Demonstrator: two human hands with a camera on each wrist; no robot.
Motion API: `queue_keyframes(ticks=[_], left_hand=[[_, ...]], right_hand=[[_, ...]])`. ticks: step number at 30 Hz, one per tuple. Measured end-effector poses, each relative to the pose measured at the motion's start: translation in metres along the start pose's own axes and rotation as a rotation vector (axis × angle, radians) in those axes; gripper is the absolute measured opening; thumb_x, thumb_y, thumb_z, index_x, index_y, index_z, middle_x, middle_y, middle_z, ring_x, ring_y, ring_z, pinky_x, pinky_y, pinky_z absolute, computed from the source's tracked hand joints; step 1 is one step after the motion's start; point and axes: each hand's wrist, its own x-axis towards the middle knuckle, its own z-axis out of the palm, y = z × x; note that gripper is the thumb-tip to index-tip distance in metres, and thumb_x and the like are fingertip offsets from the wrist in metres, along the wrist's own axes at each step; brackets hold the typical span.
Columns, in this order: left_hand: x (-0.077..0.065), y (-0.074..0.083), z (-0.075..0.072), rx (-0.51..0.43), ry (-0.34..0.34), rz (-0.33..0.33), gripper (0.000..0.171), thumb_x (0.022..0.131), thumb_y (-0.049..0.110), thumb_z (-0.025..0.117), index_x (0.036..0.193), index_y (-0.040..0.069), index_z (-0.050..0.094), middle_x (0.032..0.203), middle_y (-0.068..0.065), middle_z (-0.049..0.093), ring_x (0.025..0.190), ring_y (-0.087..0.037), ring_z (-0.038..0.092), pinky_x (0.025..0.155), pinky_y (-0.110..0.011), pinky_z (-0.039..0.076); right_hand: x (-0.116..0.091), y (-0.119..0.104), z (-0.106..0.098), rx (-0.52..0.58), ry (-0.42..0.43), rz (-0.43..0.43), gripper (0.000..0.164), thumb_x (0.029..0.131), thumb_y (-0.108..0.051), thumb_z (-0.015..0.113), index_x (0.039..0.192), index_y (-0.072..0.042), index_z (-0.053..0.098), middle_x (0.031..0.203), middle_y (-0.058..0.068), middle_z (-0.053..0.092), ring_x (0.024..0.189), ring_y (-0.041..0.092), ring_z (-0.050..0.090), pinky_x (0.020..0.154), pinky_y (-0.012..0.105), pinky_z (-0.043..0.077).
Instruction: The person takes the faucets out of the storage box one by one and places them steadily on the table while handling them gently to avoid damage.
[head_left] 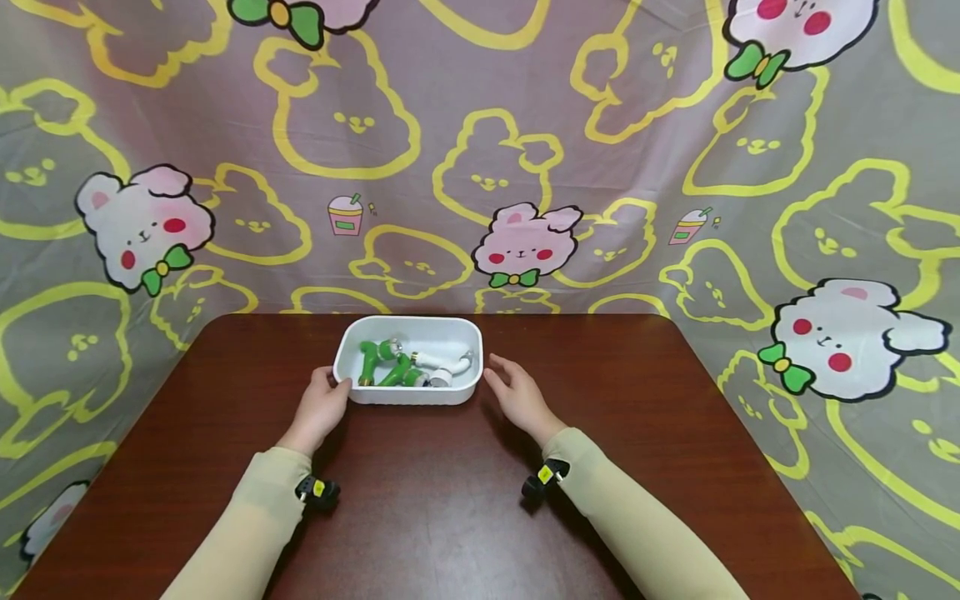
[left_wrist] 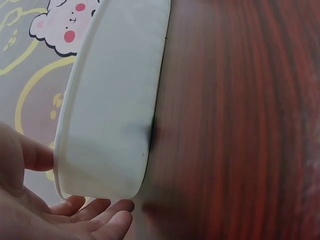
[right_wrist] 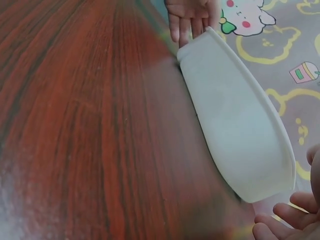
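Head view, item one: white tub (head_left: 412, 397), rectangular with rounded corners, standing level on the brown wood-grained surface (head_left: 442, 500), near its far edge and a little left of the middle.

Contents: green pieces (head_left: 368, 364) with metallic ends, lying mostly in the left and central part; white pieces (head_left: 429, 361) at the right, one long with a curved end, another round and short, near the tub's front wall. Pieces overlap in places, so an exact count cannot be told.

Left hand (head_left: 317, 410): at the tub's left end, thumb against the front corner by the rim, other fingers extended along the end wall — a loose grip, touching rather than clenched.

Right hand (head_left: 523, 402): just beside the tub's right end, fingers extended, thumb apart; a wide grip, holding nothing. Right wrist view shows a narrow gap between fingertips and tub.

Also listed: pale sleeves (head_left: 637, 508) on both arms; black wrist cameras (head_left: 322, 493) with yellow labels; patterned cloth (head_left: 420, 83) behind — yellow bear outlines, white rabbit heads, green bows.
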Motion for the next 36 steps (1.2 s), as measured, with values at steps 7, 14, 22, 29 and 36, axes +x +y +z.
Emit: queue_keyframes(ticks=[7, 14, 22, 29, 36], left_hand=[[-0.002, 0.002, 0.006, 0.0, -0.01, 0.014, 0.055, 0.106, 0.017, 0.044, 0.146, -0.017, 0.028, 0.145, -0.039, 0.043, 0.134, -0.045, 0.044, 0.114, -0.055, 0.035], [-0.002, 0.002, 0.01, 0.022, -0.014, 0.019, 0.056, 0.106, 0.019, 0.047, 0.146, -0.016, 0.03, 0.144, -0.038, 0.046, 0.134, -0.045, 0.045, 0.114, -0.056, 0.037], [-0.003, 0.003, 0.014, 0.014, -0.017, 0.011, 0.055, 0.105, 0.02, 0.046, 0.147, -0.013, 0.031, 0.146, -0.036, 0.046, 0.136, -0.044, 0.044, 0.114, -0.056, 0.037], [-0.006, 0.005, 0.013, 0.016, -0.015, 0.009, 0.054, 0.105, 0.02, 0.044, 0.148, -0.012, 0.033, 0.148, -0.036, 0.045, 0.139, -0.046, 0.044, 0.116, -0.056, 0.036], [-0.007, 0.005, 0.013, 0.014, -0.006, 0.018, 0.052, 0.106, 0.019, 0.044, 0.148, -0.01, 0.036, 0.147, -0.035, 0.048, 0.137, -0.045, 0.046, 0.115, -0.056, 0.037]], right_hand=[[0.003, 0.001, 0.002, 0.035, 0.022, 0.028, 0.047, 0.106, -0.022, 0.058, 0.145, 0.003, 0.055, 0.149, 0.02, 0.057, 0.141, 0.035, 0.051, 0.117, 0.05, 0.041], [0.004, 0.003, 0.003, 0.066, 0.02, 0.096, 0.047, 0.107, -0.028, 0.056, 0.147, -0.002, 0.055, 0.151, 0.016, 0.056, 0.145, 0.033, 0.047, 0.119, 0.05, 0.038], [0.003, 0.003, 0.004, 0.095, 0.024, 0.13, 0.048, 0.107, -0.03, 0.056, 0.147, -0.004, 0.056, 0.147, 0.017, 0.059, 0.14, 0.031, 0.052, 0.116, 0.049, 0.042], [0.003, 0.002, 0.005, 0.125, 0.013, 0.162, 0.048, 0.108, -0.029, 0.054, 0.148, -0.002, 0.054, 0.147, 0.018, 0.059, 0.134, 0.03, 0.057, 0.109, 0.047, 0.049], [0.003, -0.001, 0.004, 0.206, -0.002, 0.213, 0.052, 0.107, -0.031, 0.054, 0.15, -0.002, 0.05, 0.148, 0.02, 0.057, 0.128, 0.032, 0.062, 0.101, 0.044, 0.056]])
